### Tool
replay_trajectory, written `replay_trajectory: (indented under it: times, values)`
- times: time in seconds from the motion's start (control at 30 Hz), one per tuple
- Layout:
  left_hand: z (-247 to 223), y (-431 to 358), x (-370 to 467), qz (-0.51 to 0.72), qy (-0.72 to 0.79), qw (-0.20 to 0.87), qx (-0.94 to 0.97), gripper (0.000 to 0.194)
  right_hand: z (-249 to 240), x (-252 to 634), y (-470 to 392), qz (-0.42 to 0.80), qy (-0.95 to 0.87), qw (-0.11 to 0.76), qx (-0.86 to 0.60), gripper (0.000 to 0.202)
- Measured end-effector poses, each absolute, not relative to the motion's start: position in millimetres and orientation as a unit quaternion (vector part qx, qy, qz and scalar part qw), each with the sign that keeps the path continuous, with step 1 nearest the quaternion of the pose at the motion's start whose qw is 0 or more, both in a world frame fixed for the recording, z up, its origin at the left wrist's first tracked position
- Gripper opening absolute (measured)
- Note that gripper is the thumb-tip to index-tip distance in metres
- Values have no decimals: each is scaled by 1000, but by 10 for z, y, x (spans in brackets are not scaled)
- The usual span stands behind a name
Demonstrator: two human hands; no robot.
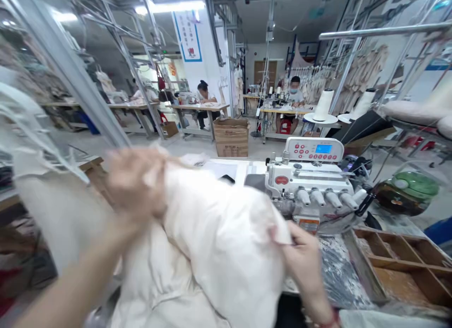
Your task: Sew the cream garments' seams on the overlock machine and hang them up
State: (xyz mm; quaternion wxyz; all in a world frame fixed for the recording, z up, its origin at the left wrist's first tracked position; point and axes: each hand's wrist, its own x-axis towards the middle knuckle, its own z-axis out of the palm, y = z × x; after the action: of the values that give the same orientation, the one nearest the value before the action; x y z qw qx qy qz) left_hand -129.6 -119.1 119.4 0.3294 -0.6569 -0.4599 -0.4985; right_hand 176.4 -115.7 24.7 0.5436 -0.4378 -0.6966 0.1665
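Note:
A cream-white cloth garment (226, 233) is stretched between my two hands in front of me, and its lower folds hang toward my lap. My left hand (136, 182), smeared by motion, is closed around its upper left edge. At the opposite side, my right hand (302, 252) pinches the cloth's right edge between thumb and fingers. Just beyond that hand stands a white overlock sewing machine (303, 182) with a lit control panel (314, 150). Part of the machine's table is hidden behind the cloth.
A wooden compartment tray (402, 276) sits at the right. Thread cones (323, 106) stand behind the machine. More pale cloth (60, 210) hangs at left beside a metal post (77, 69). A cardboard box (231, 137) is on the floor; people sit at sewing tables beyond.

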Motion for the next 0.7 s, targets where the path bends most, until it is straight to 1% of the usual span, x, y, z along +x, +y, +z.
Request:
replay_trajectory:
  times: [0.03,0.1,0.13,0.2,0.27,0.33,0.43,0.5,0.57,0.63,0.7]
  values:
    - [909,-1229,-1067,-494,-412,338,-687,9,208,1640,-1150,155,-706,539,-432,43]
    - [357,-1299,-575,-457,-362,299,-755,21,126,1486,-1132,126,-705,542,-439,47]
    - [135,-1312,-356,-447,-358,280,-771,25,87,1472,-1126,115,-697,546,-451,45]
    - [-143,-1274,-60,-423,-413,218,-776,30,10,1558,-1130,110,-656,554,-501,42]
    - [-233,-1177,27,-421,-462,167,-763,34,-86,1704,-1169,152,-590,556,-566,40]
    - [-232,-1075,-25,-432,-449,121,-773,33,-222,1794,-1232,244,-538,548,-592,42]
    - [-218,-998,-140,-423,-367,61,-826,36,-481,1728,-1301,403,-509,527,-548,43]
    - [-222,-999,-165,-389,-373,52,-841,42,-625,1619,-1302,509,-482,491,-517,54]
    - [-219,-1015,-152,-352,-409,69,-839,47,-703,1546,-1283,581,-452,454,-502,56]
    - [-208,-1031,-131,-330,-430,88,-836,46,-714,1541,-1278,574,-469,441,-506,52]
    - [-195,-1044,-132,-321,-432,90,-838,46,-683,1593,-1310,459,-553,464,-518,51]
